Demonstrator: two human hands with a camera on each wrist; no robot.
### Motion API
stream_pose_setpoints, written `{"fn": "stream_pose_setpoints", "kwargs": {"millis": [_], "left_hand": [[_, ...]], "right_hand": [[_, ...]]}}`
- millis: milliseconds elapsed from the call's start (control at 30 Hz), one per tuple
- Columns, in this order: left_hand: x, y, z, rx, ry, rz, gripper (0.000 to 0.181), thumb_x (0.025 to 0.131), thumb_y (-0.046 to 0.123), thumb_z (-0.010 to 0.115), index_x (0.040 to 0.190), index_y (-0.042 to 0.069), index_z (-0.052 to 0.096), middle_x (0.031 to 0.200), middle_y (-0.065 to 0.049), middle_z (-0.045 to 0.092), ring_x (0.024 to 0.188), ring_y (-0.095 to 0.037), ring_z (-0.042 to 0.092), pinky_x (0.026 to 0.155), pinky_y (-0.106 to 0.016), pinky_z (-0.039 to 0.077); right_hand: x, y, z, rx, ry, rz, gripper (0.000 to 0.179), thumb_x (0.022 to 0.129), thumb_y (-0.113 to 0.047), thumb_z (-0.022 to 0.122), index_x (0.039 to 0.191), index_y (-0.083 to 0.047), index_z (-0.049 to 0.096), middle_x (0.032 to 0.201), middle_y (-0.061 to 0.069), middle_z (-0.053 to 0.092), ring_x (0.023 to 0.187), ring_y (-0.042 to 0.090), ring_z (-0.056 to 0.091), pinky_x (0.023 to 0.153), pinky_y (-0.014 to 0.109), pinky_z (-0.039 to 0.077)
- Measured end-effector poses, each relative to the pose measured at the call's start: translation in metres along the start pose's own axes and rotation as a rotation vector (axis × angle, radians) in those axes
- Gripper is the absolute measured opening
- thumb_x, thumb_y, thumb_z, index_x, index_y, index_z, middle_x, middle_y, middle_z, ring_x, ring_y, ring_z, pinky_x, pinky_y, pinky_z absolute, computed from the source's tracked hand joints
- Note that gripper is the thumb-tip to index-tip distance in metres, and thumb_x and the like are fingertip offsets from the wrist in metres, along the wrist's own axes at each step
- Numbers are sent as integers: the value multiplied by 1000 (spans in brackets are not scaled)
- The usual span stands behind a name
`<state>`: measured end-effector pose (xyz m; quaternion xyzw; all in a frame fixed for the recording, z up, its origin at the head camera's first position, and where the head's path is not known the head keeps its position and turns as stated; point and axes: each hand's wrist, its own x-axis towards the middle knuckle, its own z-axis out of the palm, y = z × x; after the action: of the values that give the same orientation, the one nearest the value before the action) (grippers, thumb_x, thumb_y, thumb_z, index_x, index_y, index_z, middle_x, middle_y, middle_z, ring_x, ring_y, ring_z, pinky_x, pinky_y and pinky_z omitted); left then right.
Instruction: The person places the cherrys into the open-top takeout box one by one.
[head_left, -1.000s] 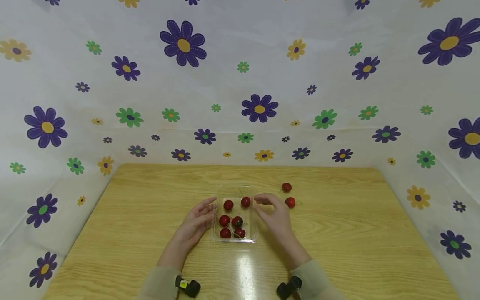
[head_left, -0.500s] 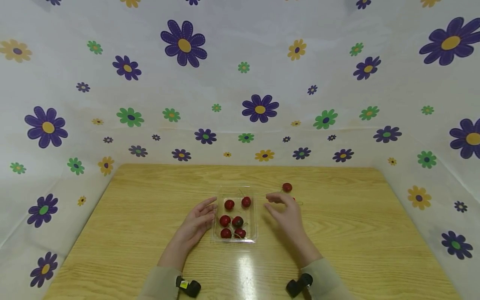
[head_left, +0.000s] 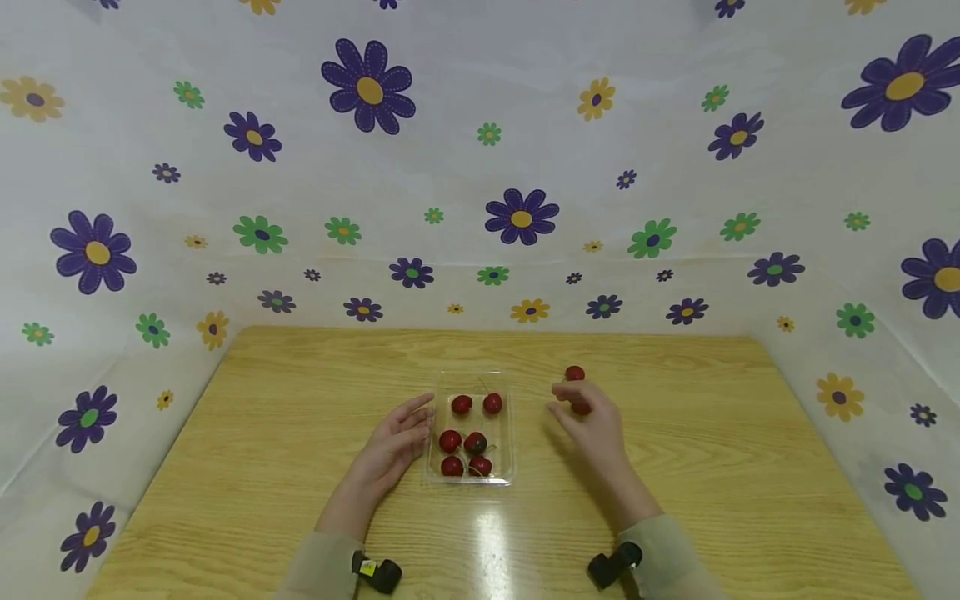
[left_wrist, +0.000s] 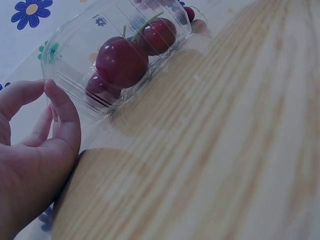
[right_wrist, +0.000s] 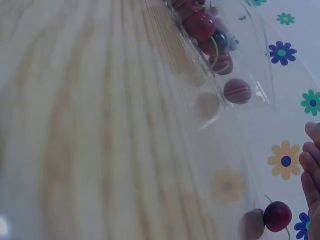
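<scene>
A clear plastic box (head_left: 512, 442) stands on the table with several dark red cherries (head_left: 451, 442) inside, some with green stems. My left hand (head_left: 390, 450) rests at the box's left side, its fingertips touching the wall; the left wrist view shows thumb and fingers (left_wrist: 65, 112) at the box's corner. To the right of the box, my right hand (head_left: 596, 429) hovers with thumb and fingers apart, holding nothing. One loose cherry (head_left: 581, 408) shows partly behind that hand's fingers. Another loose cherry (head_left: 574, 372) lies just beyond its fingertips.
The wooden table (head_left: 262, 433) runs back to a white flowered cloth (head_left: 450, 167) that hangs behind and along both sides. Black wrist cameras (head_left: 615, 565) sit at both cuffs.
My right hand has moved away from the box to the right, toward the loose cherries. One cherry at the box's far left has shifted slightly. The left hand stays in place.
</scene>
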<state>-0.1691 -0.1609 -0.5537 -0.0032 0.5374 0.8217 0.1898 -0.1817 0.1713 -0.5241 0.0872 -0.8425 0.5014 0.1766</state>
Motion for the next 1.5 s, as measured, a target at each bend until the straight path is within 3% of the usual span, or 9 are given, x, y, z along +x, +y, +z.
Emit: {"fn": "stream_pose_setpoints", "kwargs": {"millis": [267, 367, 567, 867, 1033, 1267, 1500], "left_hand": [[-1, 1, 1, 3, 5, 2, 61, 105, -8, 50, 163, 0, 32, 124, 5, 58, 105, -2, 60, 84, -16, 53], [-2, 1, 2, 6, 7, 1, 62, 105, -8, 50, 164, 0, 31, 123, 6, 58, 105, -2, 60, 84, -17, 52], [-1, 1, 2, 14, 6, 5, 63, 105, -8, 50, 164, -1, 30, 124, 6, 58, 106, -2, 60, 84, -17, 52], [-1, 0, 0, 12, 2, 21, 64, 103, -4, 58, 162, -1, 34, 124, 5, 58, 106, -4, 60, 84, -17, 53], [-2, 1, 1, 13, 4, 17, 63, 103, -3, 59, 162, 0, 36, 124, 5, 58, 107, -5, 59, 85, -18, 53], [0, 0, 2, 9, 14, 3, 61, 104, -6, 55, 162, 1, 35, 125, 3, 58, 106, -5, 58, 85, -19, 52], [0, 0, 1, 14, 3, 4, 63, 104, -5, 56, 163, 0, 33, 125, 4, 58, 108, -5, 59, 85, -18, 52]], "right_hand": [[6, 9, -12, -31, 12, -26, 23, 86, 1, 86, 108, -1, 78, 108, 13, 78, 98, 18, 70, 85, 39, 62], [7, 12, -16, -27, 19, -33, 24, 86, 2, 86, 108, -1, 78, 108, 14, 78, 96, 24, 71, 84, 37, 61], [8, 15, -24, -22, 7, 45, 25, 88, 1, 85, 112, -1, 78, 113, 15, 77, 100, 17, 69, 84, 26, 61], [9, 23, -32, -47, -46, 174, 28, 94, -8, 81, 121, -2, 75, 122, 15, 75, 112, 30, 68, 96, 35, 58], [11, 28, -36, -82, -78, 225, 31, 96, -12, 81, 125, -3, 73, 126, 15, 74, 118, 31, 67, 105, 38, 52], [11, 33, -41, -104, -137, 216, 40, 94, -11, 82, 130, 0, 70, 131, 19, 71, 122, 36, 68, 107, 52, 53], [10, 38, -42, -142, -166, 215, 45, 92, -13, 85, 131, 2, 69, 130, 22, 72, 124, 39, 66, 110, 51, 50]]}}
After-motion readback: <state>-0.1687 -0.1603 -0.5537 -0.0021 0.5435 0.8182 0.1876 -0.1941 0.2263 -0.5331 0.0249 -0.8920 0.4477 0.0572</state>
